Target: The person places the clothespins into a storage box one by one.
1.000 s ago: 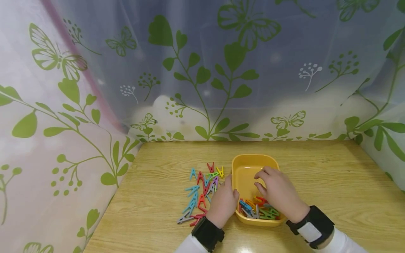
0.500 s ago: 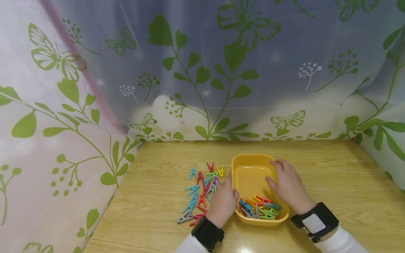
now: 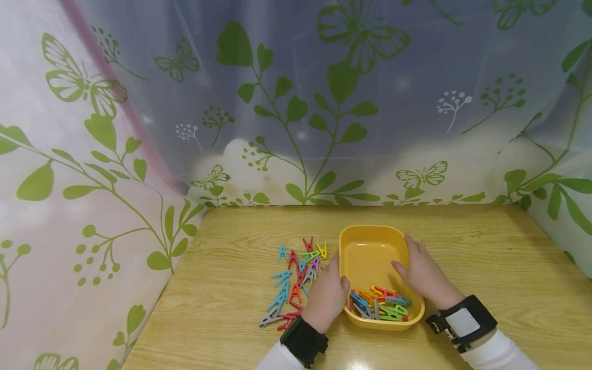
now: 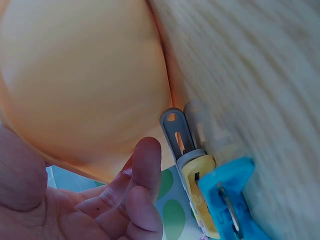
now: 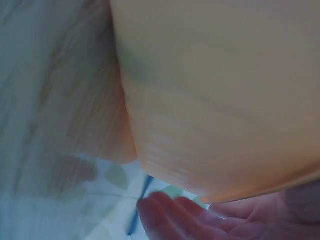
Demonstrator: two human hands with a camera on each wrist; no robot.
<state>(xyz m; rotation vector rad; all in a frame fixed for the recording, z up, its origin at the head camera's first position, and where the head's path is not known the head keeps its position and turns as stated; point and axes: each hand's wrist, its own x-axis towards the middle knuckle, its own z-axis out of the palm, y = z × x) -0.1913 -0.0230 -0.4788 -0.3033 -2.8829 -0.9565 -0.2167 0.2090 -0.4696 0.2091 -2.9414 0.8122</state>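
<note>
A yellow plastic basin (image 3: 384, 325) stands on the wooden table between both hands. My left hand (image 3: 325, 295) holds its left side, thumb over the rim and fingers along the outer wall. On the opposite side, my right hand (image 3: 427, 275) grips the rim, its thumb inside and fingers outside. Several coloured clothespins (image 3: 370, 303) lie at the near end inside the basin. More clothespins (image 3: 283, 297) are spread left of the left hand. A grey clothespin (image 4: 176, 132) and a blue clothespin (image 4: 227, 187) show beside the left fingers in the left wrist view.
The wooden table (image 3: 485, 257) meets a patterned curtain (image 3: 287, 103) at the back, with green leaves and butterflies. Similar fabric hangs along the left and right sides. A black wristband (image 3: 468, 322) sits on each wrist.
My right hand has moved right from above the inside of the basin to its right rim and taken hold there. The left hand, basin and scattered clothespins look still.
</note>
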